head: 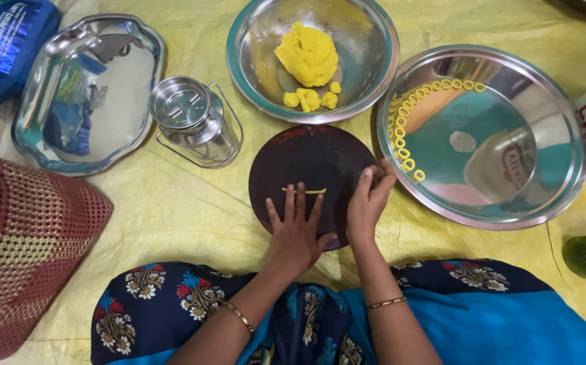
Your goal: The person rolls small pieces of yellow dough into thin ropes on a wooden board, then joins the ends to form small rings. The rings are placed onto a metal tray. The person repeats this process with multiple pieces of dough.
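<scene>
Pressing flat on the round dark wooden board [313, 172], the left hand [297, 230] has its fingers [291, 203] spread and straight, gripping nothing, tips touching a thin yellow dough rope [304, 190] that lies near the board's middle. The rope's long axis runs left-right across the board, crosswise to the left fingers, which point away from the body; it sits just beyond their tips. The right hand [368, 203] rests at the board's right edge, fingers curled loosely with the tips pinched together (whether a bit of dough is between them, cannot tell), just beside the rope's right end but not on it. The left hand is the nearer one to the rope. Beyond the board, a steel bowl [252, 74] holds a big yellow dough lump [308, 54] with small dough pieces [310, 99] in front of it. To the right, a wide steel plate [550, 189] carries a curved row of small dough rings [408, 115] along its left inner rim, near the right hand. Left of the board stands a small lidded steel can [188, 111] with a wire handle, and further left a steel tray [127, 101]. Everything sits on a yellow sheet [184, 209] on the floor; a red woven basket [22, 250] is at far left.
</scene>
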